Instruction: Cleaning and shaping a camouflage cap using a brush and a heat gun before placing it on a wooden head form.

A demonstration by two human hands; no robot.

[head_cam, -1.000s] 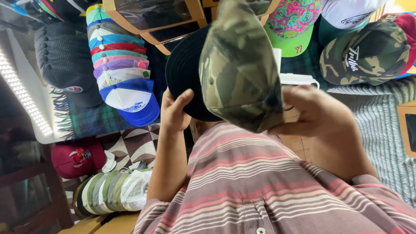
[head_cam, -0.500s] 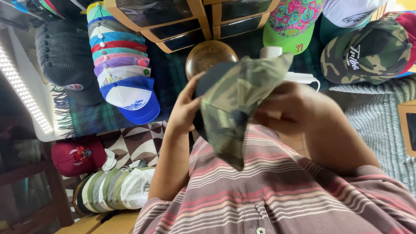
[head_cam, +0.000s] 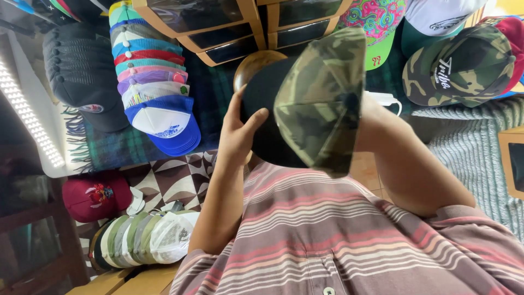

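Camouflage cap (head_cam: 319,104) with black crown held up before the chest, left hand (head_cam: 237,134) clasping its crown; right hand hidden behind the brim, grip impossible to tell.

The camouflage cap (head_cam: 319,104) is matt woven cloth with stitched seams on its panels; its dark underside (head_cam: 267,117) looks like smooth, dull fabric. Behind it a rounded wooden piece (head_cam: 252,66) has a polished brown sheen. The boxes (head_cam: 240,24) at the far edge have pale wood frames around glossy dark panes. The stacked caps (head_cam: 155,93) show soft cloth crowns and open plastic mesh, the blue and white one with a smooth foam-like front. The dark green plaid cloth (head_cam: 125,147) is woolly and fringed, the grey blanket (head_cam: 469,136) coarsely ribbed knit. The striped shirt (head_cam: 338,235) is soft matt cotton with a small plastic button (head_cam: 327,291)
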